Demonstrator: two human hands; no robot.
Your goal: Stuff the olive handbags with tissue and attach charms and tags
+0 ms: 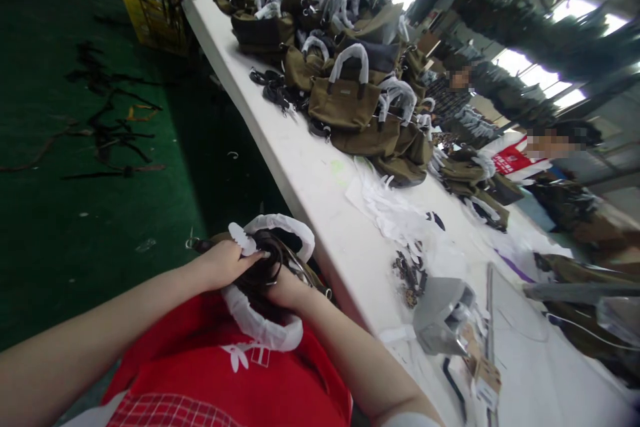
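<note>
An olive bag (313,275) with two handles wrapped in white film is held against my red apron, beside the table edge. My left hand (225,265) is closed on a bundle of dark straps (267,259) at the bag's opening, with a white toothed tag (242,239) by its fingers. My right hand (286,288) reaches in at the bag's other side; its fingers are hidden among the straps and the bag. One wrapped handle arches above the hands, the other hangs below them.
Many olive bags (345,103) are heaped along the white table (295,180). Black straps, white paper (390,203), a grey container (443,313) and small hardware lie there too. Two people stand across the table. A yellow crate (150,10) and dark scraps are on the green floor.
</note>
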